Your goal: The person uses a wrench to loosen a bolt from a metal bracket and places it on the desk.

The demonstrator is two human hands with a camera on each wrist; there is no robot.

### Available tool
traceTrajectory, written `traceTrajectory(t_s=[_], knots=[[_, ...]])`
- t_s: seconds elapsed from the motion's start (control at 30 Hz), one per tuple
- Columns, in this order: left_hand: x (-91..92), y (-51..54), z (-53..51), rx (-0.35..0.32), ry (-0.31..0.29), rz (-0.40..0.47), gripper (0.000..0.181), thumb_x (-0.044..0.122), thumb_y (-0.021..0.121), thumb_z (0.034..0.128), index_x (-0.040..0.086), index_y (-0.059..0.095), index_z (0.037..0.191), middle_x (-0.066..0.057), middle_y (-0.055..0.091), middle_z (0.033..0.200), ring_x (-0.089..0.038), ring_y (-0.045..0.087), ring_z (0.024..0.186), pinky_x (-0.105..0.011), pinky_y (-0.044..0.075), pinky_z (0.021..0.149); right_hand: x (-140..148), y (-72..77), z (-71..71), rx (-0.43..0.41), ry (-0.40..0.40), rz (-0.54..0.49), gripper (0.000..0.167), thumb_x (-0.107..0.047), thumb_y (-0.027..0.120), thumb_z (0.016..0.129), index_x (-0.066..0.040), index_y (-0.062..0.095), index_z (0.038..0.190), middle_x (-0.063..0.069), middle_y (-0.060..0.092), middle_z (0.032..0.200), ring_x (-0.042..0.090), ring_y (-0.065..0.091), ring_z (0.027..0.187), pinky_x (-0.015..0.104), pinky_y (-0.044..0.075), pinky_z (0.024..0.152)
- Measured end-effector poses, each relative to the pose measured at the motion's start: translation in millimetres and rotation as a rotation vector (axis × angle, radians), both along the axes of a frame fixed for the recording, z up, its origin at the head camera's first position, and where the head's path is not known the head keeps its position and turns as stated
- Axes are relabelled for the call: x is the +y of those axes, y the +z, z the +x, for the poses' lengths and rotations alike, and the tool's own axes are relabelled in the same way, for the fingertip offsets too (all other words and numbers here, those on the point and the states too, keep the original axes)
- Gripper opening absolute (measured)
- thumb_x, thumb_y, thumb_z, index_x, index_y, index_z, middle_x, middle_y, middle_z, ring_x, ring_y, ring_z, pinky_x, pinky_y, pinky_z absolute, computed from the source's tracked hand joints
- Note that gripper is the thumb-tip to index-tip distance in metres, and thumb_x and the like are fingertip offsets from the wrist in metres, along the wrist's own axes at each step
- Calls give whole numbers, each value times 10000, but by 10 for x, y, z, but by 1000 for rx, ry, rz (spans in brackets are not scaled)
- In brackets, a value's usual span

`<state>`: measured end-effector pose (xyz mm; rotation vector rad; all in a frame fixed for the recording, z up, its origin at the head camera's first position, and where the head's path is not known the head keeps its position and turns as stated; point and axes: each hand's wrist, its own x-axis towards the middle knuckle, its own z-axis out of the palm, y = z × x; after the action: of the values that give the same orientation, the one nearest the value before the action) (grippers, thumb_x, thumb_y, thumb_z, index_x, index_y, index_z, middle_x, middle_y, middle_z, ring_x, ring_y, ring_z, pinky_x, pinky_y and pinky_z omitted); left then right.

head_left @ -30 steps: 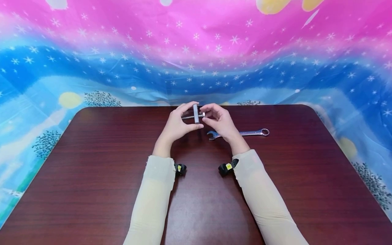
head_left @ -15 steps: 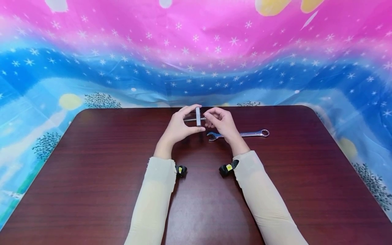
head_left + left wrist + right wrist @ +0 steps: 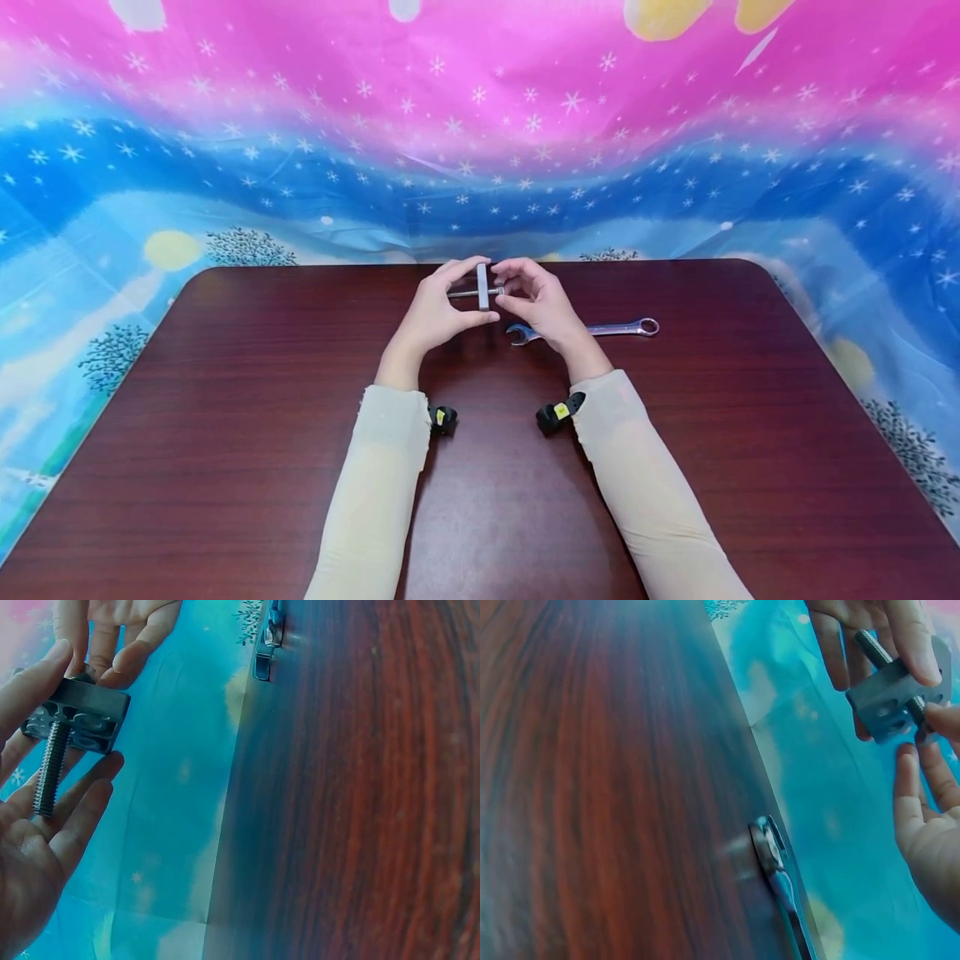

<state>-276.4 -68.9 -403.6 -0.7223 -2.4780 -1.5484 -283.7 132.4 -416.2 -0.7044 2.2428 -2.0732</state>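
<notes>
My left hand grips a grey metal block by its ends between thumb and fingers, above the far part of the table. A threaded bolt passes through the block, its long shank pointing toward the left palm. On the block's other side, the thumb and a finger of my right hand are at the bolt's head end. In the right wrist view the right thumb and fingertips touch that end, and the block shows several holes.
A combination wrench lies on the dark red wooden table, partly behind the right hand and wrist. Beyond the table's far edge hangs a pink and blue patterned cloth. Black wrist cameras are strapped at both cuffs.
The right fingers closed over the bolt's head and then spread again around it. Block and bolt shifted slightly right, then slightly back left, still in the left hand's grip.
</notes>
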Motion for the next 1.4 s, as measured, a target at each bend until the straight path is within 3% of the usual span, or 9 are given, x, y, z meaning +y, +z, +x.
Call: traceTrajectory(t_s=[0.17, 0.33, 0.57, 0.73, 0.83, 1.0, 1.1, 1.23, 1.4], knots=[[-5, 2, 14, -12, -15, -1, 717, 192, 895, 736, 165, 586, 1383, -90, 619, 1257, -306, 621, 1181, -460, 515, 1032, 53, -17, 2, -64, 18, 19, 323, -3, 641, 934, 65, 578, 1244, 54, 624, 1087, 170, 610, 929, 240, 544, 833], [8, 5, 13, -27, -21, 5, 714, 195, 893, 739, 168, 586, 1383, -97, 614, 1274, -349, 612, 1185, -463, 518, 1025, 96, -24, -2, -106, 7, 27, 290, -104, 631, 959, 52, 605, 1202, -6, 669, 942, 234, 614, 817, 327, 568, 751], [21, -31, -12, -30, -9, -20, 714, 202, 895, 736, 198, 587, 1381, -79, 607, 1299, -279, 594, 1194, -508, 493, 1049, 79, -37, -18, -131, -37, 51, 278, -166, 572, 1010, 62, 626, 1159, -38, 655, 724, 127, 594, 665, 320, 535, 641], [18, -52, -29, -22, -8, -25, 718, 197, 896, 735, 202, 585, 1382, -84, 612, 1283, -293, 600, 1188, -507, 499, 1042, 47, -26, -10, -138, -62, 54, 276, -156, 580, 1011, 80, 616, 1149, -43, 665, 733, 145, 616, 690, 346, 573, 696], [6, -60, -38, -19, -2, -18, 714, 184, 891, 741, 201, 585, 1385, -85, 608, 1291, -292, 601, 1192, -497, 501, 1044, 31, -27, -10, -104, -48, 71, 235, -81, 602, 987, 77, 604, 1161, -28, 666, 853, 144, 612, 744, 325, 573, 737], [-5, -61, -42, -12, 4, 26, 707, 169, 894, 734, 179, 594, 1374, -92, 605, 1289, -294, 625, 1174, -511, 506, 1029, 7, -5, -9, -19, -20, 109, 252, 51, 617, 932, 43, 604, 1184, 96, 610, 1060, 143, 577, 807, 231, 521, 739], [2, -49, -35, -14, -14, 28, 713, 177, 896, 732, 155, 591, 1376, -101, 604, 1287, -299, 630, 1164, -502, 511, 1025, 27, 5, -11, -22, -7, 103, 291, 73, 623, 914, 47, 599, 1203, 154, 596, 1098, 149, 570, 822, 214, 504, 741], [13, -46, -26, -28, -24, 12, 708, 183, 892, 739, 170, 589, 1378, -96, 602, 1287, -296, 625, 1170, -477, 517, 1026, 80, -11, -22, -72, 24, 121, 322, 38, 646, 917, 48, 593, 1234, 121, 611, 1053, 145, 593, 852, 217, 525, 773], [21, -63, -26, -54, -22, 7, 695, 162, 885, 746, 200, 591, 1374, -92, 592, 1307, -328, 609, 1198, -480, 513, 1030, 118, -24, -30, -124, 39, 135, 294, -68, 632, 962, 45, 605, 1232, 31, 664, 918, 166, 616, 822, 336, 570, 786]])
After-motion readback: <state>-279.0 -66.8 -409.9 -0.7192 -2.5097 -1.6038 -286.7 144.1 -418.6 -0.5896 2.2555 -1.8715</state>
